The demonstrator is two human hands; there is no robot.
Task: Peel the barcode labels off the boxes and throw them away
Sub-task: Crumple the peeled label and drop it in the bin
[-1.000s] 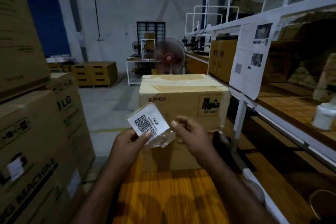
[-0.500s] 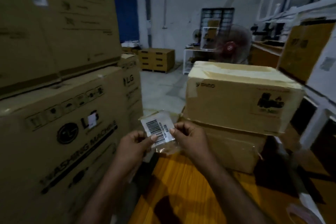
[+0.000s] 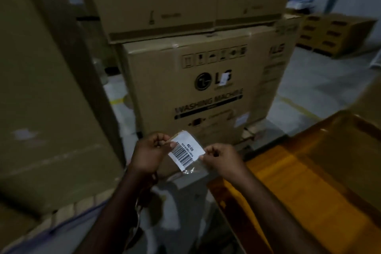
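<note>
White rectangular barcode label (image 3: pixel 186 152) with a crumpled strip of clear film (image 3: pixel 192 169) along its lower edge: held in the air between both hands, tilted, printed face up toward the camera. Black bars, a line of small code and the figures 50-39 legible.

Left hand (image 3: pixel 148 153): closed in a pinch on the label's upper-left corner, thumb on top, remaining fingers curled under. Right hand (image 3: pixel 223 160): closed in a pinch on the label's right edge, near the junction of paper and film. Both forearms bare, entering from the bottom of the view.

Directly beyond the grip: large brown cardboard carton (image 3: pixel 206 93), printed LG WASHING MACHINE, with a row of handling symbols along the top. Small white sticker (image 3: pixel 225 79) over the logo lettering; a second pale label (image 3: pixel 239 120) low on the same face. Neither in contact with the hands.

Above that carton: further brown cartons (image 3: pixel 165 0) stacked. Left of the grip: tall brown carton (image 3: pixel 47 99), blurred. Right of and below the grip: yellow-orange wooden surface (image 3: pixel 299 181). Under the hands: grey floor (image 3: pixel 181 208), poorly lit. Far right beyond the grip: low stack of small brown boxes (image 3: pixel 334 33).
</note>
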